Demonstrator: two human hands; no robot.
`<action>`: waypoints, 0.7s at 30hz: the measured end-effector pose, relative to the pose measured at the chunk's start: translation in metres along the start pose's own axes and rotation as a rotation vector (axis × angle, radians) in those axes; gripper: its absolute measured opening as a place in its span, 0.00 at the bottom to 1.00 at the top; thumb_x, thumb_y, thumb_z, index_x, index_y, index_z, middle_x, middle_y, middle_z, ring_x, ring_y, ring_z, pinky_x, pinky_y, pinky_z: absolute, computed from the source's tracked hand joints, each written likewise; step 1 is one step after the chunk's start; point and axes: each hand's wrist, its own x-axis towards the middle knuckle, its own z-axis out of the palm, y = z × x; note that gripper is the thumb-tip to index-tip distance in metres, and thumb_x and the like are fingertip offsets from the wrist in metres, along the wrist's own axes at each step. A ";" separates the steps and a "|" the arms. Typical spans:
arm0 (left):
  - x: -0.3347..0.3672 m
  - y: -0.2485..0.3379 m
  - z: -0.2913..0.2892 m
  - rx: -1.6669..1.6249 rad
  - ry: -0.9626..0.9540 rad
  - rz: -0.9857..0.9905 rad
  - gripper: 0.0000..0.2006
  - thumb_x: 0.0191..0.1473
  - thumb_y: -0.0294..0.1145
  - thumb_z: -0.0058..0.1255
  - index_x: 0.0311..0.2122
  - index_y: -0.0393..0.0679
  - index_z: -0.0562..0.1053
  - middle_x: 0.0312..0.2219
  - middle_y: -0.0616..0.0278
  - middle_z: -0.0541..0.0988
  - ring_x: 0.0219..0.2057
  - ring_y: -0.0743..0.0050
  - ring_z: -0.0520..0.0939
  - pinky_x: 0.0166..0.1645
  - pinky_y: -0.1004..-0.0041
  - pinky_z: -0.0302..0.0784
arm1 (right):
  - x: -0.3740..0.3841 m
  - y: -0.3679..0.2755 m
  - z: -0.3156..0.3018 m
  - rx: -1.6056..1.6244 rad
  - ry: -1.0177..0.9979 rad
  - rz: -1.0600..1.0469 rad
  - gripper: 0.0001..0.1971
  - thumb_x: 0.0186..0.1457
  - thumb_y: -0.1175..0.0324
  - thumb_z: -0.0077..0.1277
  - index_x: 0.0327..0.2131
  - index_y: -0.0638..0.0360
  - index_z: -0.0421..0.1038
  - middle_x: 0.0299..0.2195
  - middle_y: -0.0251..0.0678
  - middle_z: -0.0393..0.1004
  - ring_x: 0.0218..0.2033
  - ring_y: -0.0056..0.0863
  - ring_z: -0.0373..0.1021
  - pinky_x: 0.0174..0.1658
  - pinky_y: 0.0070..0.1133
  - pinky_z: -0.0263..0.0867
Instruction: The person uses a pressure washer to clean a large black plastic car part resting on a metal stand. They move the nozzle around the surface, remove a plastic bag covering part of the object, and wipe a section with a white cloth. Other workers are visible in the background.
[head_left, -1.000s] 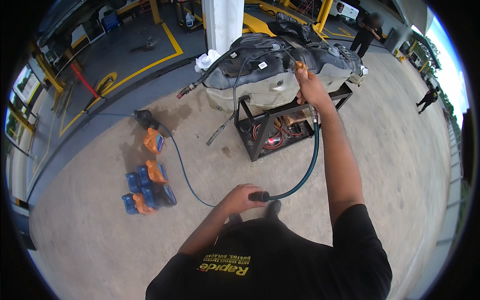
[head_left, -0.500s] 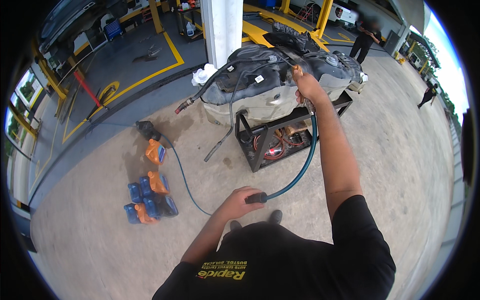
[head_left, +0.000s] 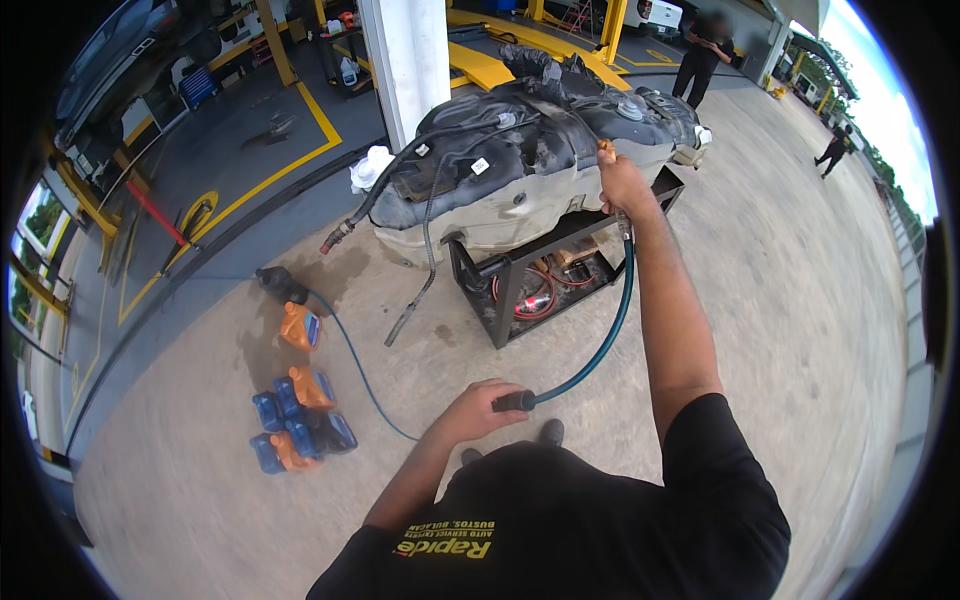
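Note:
A large fuel tank (head_left: 510,185), black on top and dirty pale along its side, rests on a dark metal cart (head_left: 525,250). My right hand (head_left: 625,185) is closed around an air blow gun (head_left: 605,150) with a copper-coloured tip, held in front of the tank's right half. From its lower end a teal air hose (head_left: 612,335) curves down to my left hand (head_left: 482,412). That hand wraps around a black cylindrical piece (head_left: 514,400) on the hose, close to my body. A thick black filler hose (head_left: 390,180) and a thinner tube (head_left: 430,235) hang off the tank's left side.
Orange jugs (head_left: 300,327) and blue jugs (head_left: 268,410) stand on the concrete at left, near a black container (head_left: 280,284). The thin hose (head_left: 355,360) trails across the floor. A white pillar (head_left: 405,70) rises behind the tank. Another person (head_left: 703,60) stands at the far right.
The tank and cart have shifted left in my view. My right hand with the blow gun now sits farther right along the tank. My left hand keeps its hold.

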 end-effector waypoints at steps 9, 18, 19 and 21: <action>0.010 0.000 0.002 0.030 0.007 -0.021 0.22 0.52 0.39 0.69 0.50 0.41 0.80 0.40 0.54 0.83 0.42 0.57 0.83 0.49 0.65 0.78 | 0.029 0.017 0.008 0.029 -0.023 -0.034 0.34 0.71 0.46 0.35 0.44 0.77 0.74 0.29 0.62 0.80 0.41 0.59 0.78 0.51 0.42 0.70; 0.018 0.006 0.004 0.036 -0.026 -0.010 0.21 0.51 0.37 0.69 0.50 0.42 0.80 0.39 0.55 0.82 0.41 0.60 0.83 0.47 0.66 0.78 | 0.024 0.032 -0.004 -0.062 0.064 -0.015 0.33 0.71 0.47 0.34 0.50 0.74 0.72 0.33 0.58 0.82 0.41 0.51 0.80 0.51 0.40 0.70; 0.018 0.006 0.005 0.037 -0.017 0.011 0.21 0.51 0.37 0.69 0.50 0.42 0.80 0.38 0.55 0.82 0.40 0.61 0.83 0.47 0.66 0.78 | 0.021 0.028 -0.006 -0.092 0.058 -0.006 0.32 0.71 0.47 0.34 0.51 0.73 0.72 0.34 0.57 0.82 0.41 0.51 0.80 0.52 0.41 0.69; 0.017 0.006 0.005 0.032 -0.034 -0.004 0.21 0.51 0.36 0.69 0.50 0.41 0.80 0.39 0.55 0.82 0.40 0.62 0.83 0.47 0.67 0.78 | 0.016 0.020 -0.010 -0.152 0.044 0.013 0.32 0.71 0.47 0.33 0.53 0.72 0.71 0.36 0.57 0.82 0.42 0.51 0.80 0.53 0.41 0.69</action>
